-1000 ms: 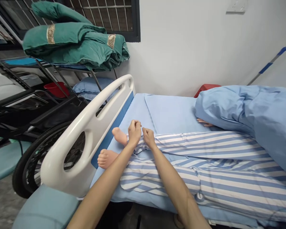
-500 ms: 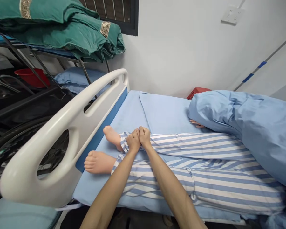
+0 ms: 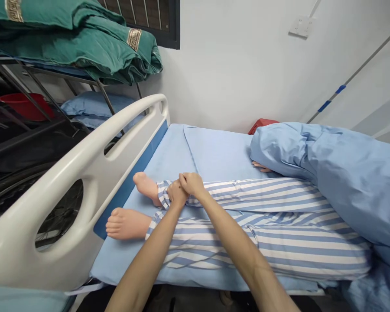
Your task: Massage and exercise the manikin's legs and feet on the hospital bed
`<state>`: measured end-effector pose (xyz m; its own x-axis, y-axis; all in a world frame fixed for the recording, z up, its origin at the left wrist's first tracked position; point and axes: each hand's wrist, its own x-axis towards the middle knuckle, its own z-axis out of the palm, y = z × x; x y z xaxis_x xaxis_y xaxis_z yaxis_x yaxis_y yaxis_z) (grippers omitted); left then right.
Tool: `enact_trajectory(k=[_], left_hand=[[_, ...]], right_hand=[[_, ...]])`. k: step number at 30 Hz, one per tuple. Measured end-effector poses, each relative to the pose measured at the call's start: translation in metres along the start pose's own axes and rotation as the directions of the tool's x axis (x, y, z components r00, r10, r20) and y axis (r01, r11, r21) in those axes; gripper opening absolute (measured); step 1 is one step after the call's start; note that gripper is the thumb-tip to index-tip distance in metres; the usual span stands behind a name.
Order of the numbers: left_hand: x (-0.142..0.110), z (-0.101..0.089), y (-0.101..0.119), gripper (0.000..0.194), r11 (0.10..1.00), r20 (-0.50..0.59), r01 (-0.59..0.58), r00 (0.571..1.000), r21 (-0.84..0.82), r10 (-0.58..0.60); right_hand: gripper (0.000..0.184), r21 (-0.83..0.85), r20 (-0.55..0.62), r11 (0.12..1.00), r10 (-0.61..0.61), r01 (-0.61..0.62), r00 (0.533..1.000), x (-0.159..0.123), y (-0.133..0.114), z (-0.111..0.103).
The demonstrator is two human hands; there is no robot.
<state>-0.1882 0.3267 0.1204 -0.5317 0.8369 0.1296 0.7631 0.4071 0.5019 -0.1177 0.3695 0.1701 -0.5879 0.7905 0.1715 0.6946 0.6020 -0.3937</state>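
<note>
A manikin's legs in blue-and-white striped pajama trousers lie along the bed, with two bare plastic-looking feet toward the footboard. My left hand rests closed on the lower part of the far trouser leg, just above the ankle. Pressed against it and partly over its knuckles is my right hand, its fingers curled; what lies under those fingers is hidden. Both forearms reach across the near leg. A light blue quilt covers the upper part of the manikin, and fingers of a hand show beneath its edge.
The white footboard rises on the left, with a wheelchair wheel behind it. Folded green bedding lies on a rack beyond, near a red bucket. A red plastic container stands by the wall.
My right hand has gone from a fist beside my left hand to lying partly over it. The whole view has shifted, so the bed appears farther left.
</note>
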Motion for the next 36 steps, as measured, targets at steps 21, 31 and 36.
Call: enact_trajectory(k=[21, 31, 36], left_hand=[[0.025, -0.036, 0.056, 0.041, 0.863, -0.195, -0.069, 0.980, -0.500, -0.035], [0.008, 0.014, 0.038, 0.034, 0.995, -0.059, 0.091, 0.994, -0.040, -0.093], [0.009, 0.009, 0.040, 0.039, 0.995, -0.007, 0.092, 0.996, 0.037, -0.091]], right_hand=[[0.045, 0.831, -0.205, 0.557, 0.279, 0.016, 0.938, 0.004, 0.034, 0.032], [0.047, 0.763, -0.258, 0.645, 0.377, -0.052, 0.889, 0.002, 0.033, 0.035], [0.045, 0.398, -0.177, 0.887, 0.323, -0.233, 0.930, -0.003, 0.031, 0.012]])
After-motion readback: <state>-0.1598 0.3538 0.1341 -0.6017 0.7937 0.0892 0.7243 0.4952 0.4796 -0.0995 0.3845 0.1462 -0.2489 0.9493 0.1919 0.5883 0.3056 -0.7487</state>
